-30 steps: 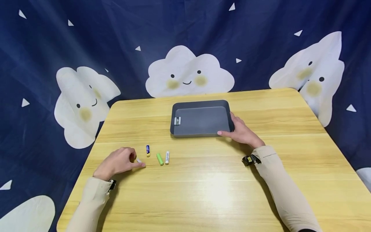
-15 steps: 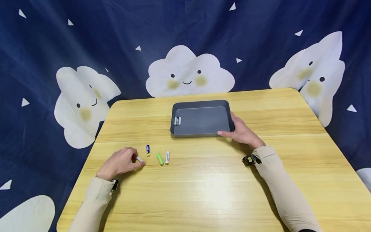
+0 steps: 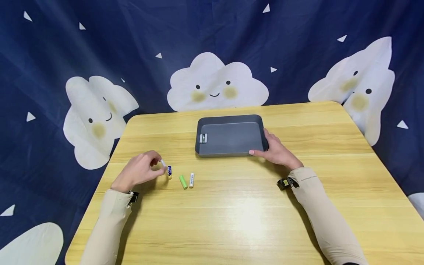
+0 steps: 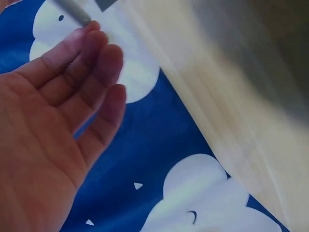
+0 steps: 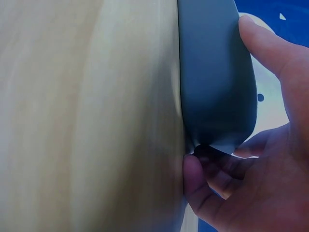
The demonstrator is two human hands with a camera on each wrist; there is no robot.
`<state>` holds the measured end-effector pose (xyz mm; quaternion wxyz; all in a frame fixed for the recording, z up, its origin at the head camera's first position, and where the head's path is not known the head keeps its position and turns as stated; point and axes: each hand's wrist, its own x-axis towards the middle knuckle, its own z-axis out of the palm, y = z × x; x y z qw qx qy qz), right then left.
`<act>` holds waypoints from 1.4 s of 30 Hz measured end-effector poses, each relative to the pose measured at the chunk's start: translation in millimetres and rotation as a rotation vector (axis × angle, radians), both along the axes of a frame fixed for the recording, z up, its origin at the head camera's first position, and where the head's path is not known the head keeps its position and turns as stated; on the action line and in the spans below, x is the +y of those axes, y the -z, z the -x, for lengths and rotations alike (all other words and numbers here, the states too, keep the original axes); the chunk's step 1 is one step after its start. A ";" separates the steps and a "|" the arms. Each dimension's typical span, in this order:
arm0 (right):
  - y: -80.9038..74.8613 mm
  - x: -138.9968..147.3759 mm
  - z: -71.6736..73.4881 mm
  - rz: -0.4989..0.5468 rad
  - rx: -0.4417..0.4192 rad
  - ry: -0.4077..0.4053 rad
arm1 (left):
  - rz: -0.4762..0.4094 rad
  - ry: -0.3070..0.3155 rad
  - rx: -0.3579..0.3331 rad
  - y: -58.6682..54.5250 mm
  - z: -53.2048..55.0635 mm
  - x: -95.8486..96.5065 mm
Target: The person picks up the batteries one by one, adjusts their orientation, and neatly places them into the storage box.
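Observation:
My left hand (image 3: pixel 140 171) pinches a white battery (image 3: pixel 162 162) between thumb and fingertips, above the left part of the table. In the left wrist view the held battery (image 4: pixel 72 10) pokes out past the fingertips at the top edge. Close by lies a blue and gold battery (image 3: pixel 169 172). A green battery (image 3: pixel 183 182) and a white labelled battery (image 3: pixel 191 180) lie side by side to its right. At the far middle, my right hand (image 3: pixel 278 150) grips the near right corner of a dark grey tray (image 3: pixel 232 138), its thumb on the front rim. Small batteries (image 3: pixel 203 138) sit at the tray's left end.
The wooden table (image 3: pixel 218 221) runs back to a dark blue curtain (image 3: pixel 142 29) printed with white clouds. In the right wrist view, the tray's side wall (image 5: pixel 217 72) stands between thumb and fingers.
My left hand has picked up the white battery and moved away from me with it, slightly to the right. My right hand and the tray stay in place.

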<state>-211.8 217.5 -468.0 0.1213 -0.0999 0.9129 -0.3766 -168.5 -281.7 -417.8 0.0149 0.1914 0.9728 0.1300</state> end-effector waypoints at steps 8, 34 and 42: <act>1.7 -0.7 -0.2 0.018 0.012 0.000 | -0.051 0.053 0.055 -8.1 24.1 22.8; -1.7 0.6 -0.9 0.005 -0.003 0.006 | -0.034 0.169 0.119 -16.1 108.5 93.2; -1.3 -0.4 -2.0 0.012 -0.006 0.009 | 0.026 0.201 0.076 -10.9 122.2 105.4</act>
